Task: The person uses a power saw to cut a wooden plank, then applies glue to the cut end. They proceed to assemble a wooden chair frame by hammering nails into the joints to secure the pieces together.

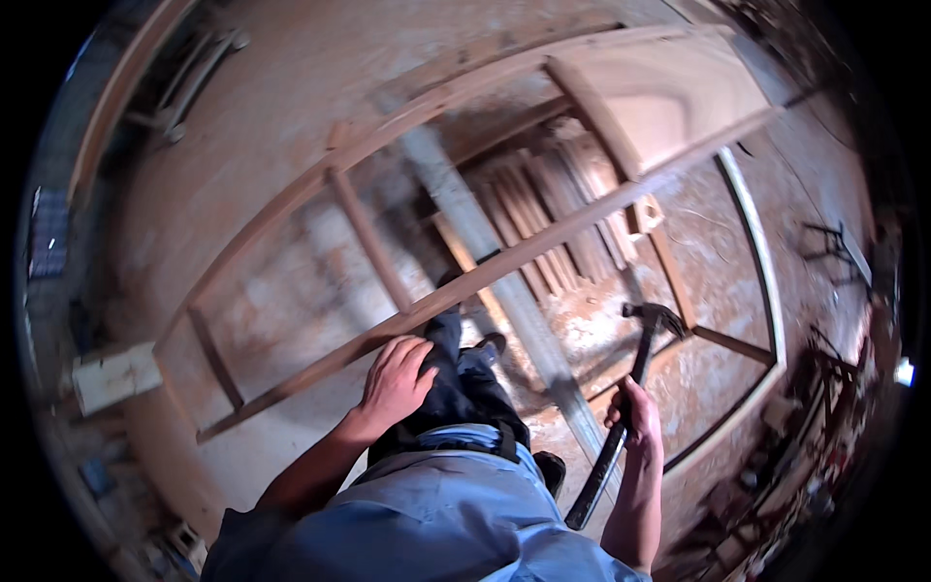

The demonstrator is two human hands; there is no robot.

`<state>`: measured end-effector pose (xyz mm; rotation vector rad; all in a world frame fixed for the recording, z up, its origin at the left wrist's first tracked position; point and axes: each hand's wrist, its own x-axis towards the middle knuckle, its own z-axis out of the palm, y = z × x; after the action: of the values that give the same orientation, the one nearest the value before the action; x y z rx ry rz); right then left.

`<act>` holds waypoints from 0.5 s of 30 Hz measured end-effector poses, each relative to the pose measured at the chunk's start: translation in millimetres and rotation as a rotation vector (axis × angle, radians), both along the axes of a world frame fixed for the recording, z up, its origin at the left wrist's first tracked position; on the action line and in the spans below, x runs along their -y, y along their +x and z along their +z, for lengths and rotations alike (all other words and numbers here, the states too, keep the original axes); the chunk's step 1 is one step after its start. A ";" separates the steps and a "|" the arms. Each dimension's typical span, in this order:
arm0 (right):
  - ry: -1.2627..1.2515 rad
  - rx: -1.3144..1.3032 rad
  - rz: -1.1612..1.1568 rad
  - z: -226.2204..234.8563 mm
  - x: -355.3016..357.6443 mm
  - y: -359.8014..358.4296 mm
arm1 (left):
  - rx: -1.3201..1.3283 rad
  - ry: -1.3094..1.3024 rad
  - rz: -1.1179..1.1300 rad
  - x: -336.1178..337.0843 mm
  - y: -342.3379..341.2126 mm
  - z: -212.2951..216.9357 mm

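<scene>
My right hand (635, 412) is wrapped round the dark handle of a claw hammer (648, 344), whose head points up and away from me. Across the view, tilted up to the right, lies a long wooden frame (543, 242) with crossbars and a pale panel (679, 92) at its far right end. My left hand (398, 373) is at the near rail, its fingers loosely extended and holding nothing. Whether its fingertips touch the rail cannot be made out. A grey metal-looking bar (519, 310) passes beneath the frame.
Several wooden slats (553, 213) lie on the floor under the frame. To the right stands another frame with a pale rail (761, 252). A white block (116, 378) is at the frame's left end. Clutter and wood scraps (776, 475) line the lower right.
</scene>
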<state>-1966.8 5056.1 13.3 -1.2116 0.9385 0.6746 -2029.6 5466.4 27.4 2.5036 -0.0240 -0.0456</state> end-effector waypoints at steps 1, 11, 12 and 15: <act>-0.023 0.012 0.043 -0.1 -0.2 -7.3 | -0.002 0.024 0.038 -4.4 -1.8 -0.3; -0.180 0.070 0.284 14.5 -24.3 -48.0 | -0.249 0.362 0.317 -82.9 -54.7 -34.3; -0.182 0.074 0.290 15.2 -29.6 -51.9 | -0.300 0.355 0.317 -87.8 -59.9 -37.0; -0.247 0.099 0.271 29.0 -52.8 -58.5 | -0.374 0.323 0.311 -95.4 -60.5 -48.3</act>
<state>-2025.3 5108.9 42.2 -1.5968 0.7986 0.7186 -2090.2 5561.8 -20.9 2.7455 0.5654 -0.4155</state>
